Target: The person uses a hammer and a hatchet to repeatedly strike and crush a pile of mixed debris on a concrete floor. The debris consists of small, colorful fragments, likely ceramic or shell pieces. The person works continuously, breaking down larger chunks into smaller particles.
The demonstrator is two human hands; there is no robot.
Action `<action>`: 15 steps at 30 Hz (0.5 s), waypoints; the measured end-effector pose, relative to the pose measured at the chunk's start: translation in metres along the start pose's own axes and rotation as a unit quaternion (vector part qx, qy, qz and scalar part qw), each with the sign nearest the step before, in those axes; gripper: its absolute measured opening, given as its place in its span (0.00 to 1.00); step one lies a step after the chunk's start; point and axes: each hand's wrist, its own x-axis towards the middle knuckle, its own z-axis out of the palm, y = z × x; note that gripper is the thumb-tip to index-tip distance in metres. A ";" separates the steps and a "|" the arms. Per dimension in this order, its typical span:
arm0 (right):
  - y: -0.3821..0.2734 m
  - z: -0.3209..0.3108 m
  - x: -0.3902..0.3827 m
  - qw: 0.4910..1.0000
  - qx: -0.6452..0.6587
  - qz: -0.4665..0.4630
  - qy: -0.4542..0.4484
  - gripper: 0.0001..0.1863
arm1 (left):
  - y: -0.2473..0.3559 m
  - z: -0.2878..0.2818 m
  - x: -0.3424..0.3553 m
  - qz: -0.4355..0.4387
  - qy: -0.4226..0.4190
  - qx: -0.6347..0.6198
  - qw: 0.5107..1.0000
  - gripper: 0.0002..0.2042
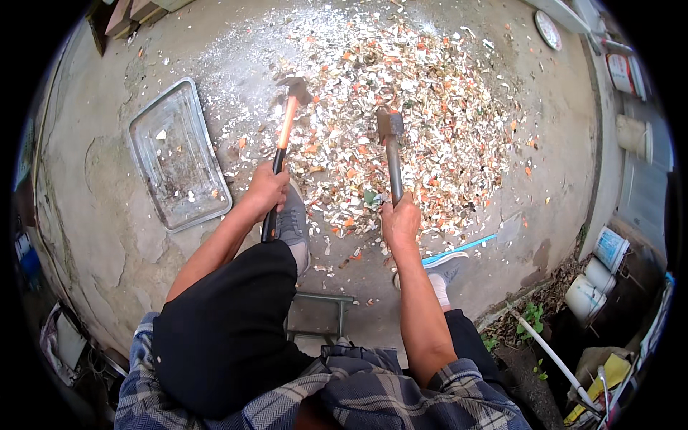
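My left hand (269, 188) is closed around the black grip of a claw hammer (288, 122) with an orange shaft; its dark head points away from me, over the left edge of a wide heap of broken pieces (444, 136). In my right hand (401, 218) is a second hammer (393, 154), with a blocky, rusty head and a dark handle. That head hangs over the middle of the heap. White, grey and orange bits make up the heap, some looking like crushed shell. I cannot tell whether either head touches them.
A shallow metal tray (179, 154) with a few fragments lies left of the heap. My shoes (292, 222) flank the near edge. By the right shoe lies a blue-handled tool (466, 249). A green metal stool frame (322, 297) shows below me. White buckets (609, 251) line the right side.
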 end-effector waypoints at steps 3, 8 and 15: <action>-0.014 -0.023 -0.003 0.999 0.045 -0.012 0.012 0.13 | -0.004 -0.003 0.003 0.017 -0.007 -0.001 1.000 0.03; -0.026 -0.040 -0.021 0.988 0.151 0.004 0.036 0.13 | -0.001 -0.004 0.001 0.004 -0.004 -0.004 1.000 0.02; 0.002 0.015 -0.011 0.992 0.123 0.022 -0.030 0.12 | 0.000 -0.002 0.003 0.017 -0.008 0.008 1.000 0.03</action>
